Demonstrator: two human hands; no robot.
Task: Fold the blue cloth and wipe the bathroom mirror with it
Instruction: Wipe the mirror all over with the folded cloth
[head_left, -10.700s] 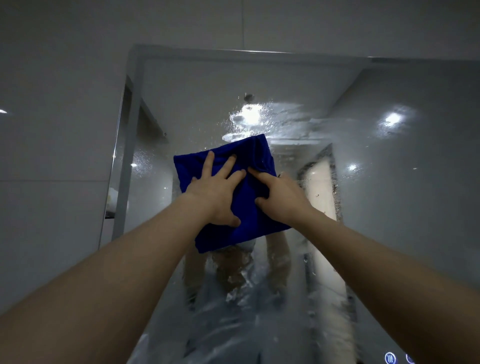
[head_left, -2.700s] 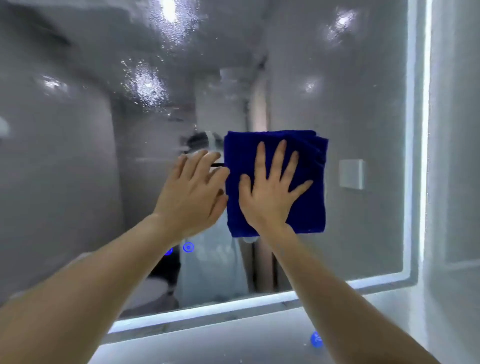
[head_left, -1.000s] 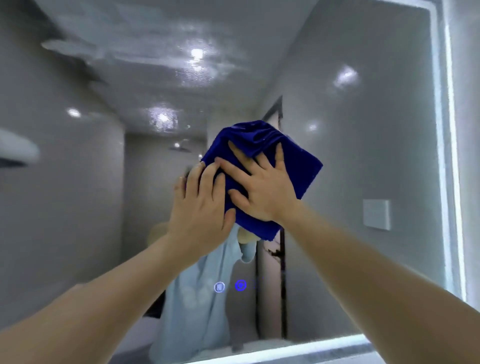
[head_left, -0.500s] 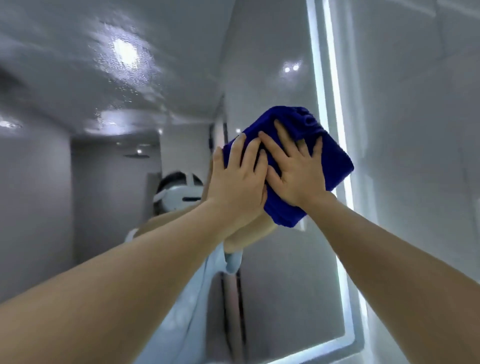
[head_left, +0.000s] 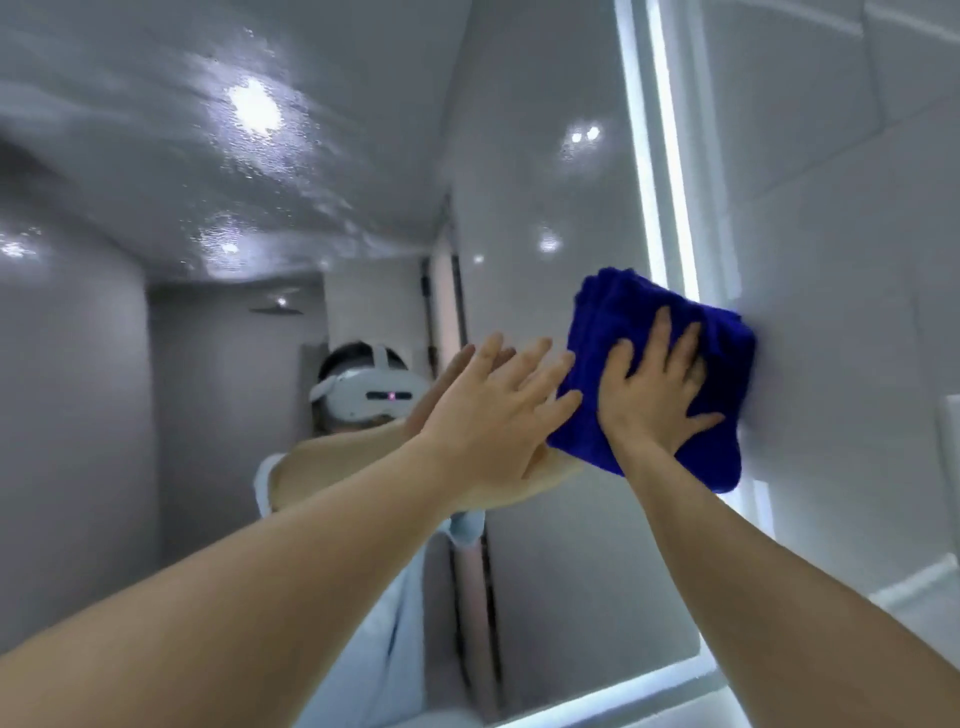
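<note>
Left forearm (head_left: 260, 597): bare, reaching up from the lower left of the view.
Right forearm (head_left: 753, 597): bare, reaching up from the lower right.
Left hand (head_left: 498, 415): fingers straight and spread, holding nothing. The palm faces the glass and the heel of the hand meets its own reflection. The fingertips lie at the cloth's left edge; contact with the cloth cannot be confirmed.
Right hand (head_left: 652, 400): fingers straight and spread, pressed flat on the front of the cloth — no curl around it.
Hands, relative position: side by side at the same height, not overlapping.
Blue cloth (head_left: 613, 312): folded into a thick pad with layered edges showing at its upper left corner. It is pinned under the right hand against the mirror's right side and covers part of the lit border there.
Mirror (head_left: 545, 571): wall-mounted, with droplets and smears (head_left: 260, 182) across the upper left of the glass.
Lit strip (head_left: 660, 156): bright white band along the mirror's right edge, turning along the bottom edge.
Reflection: a person in a white headset (head_left: 363, 397) and a pale blue shirt (head_left: 395, 649).
Tiled wall (head_left: 831, 260): pale glossy tiles — directly right of the mirror.
</note>
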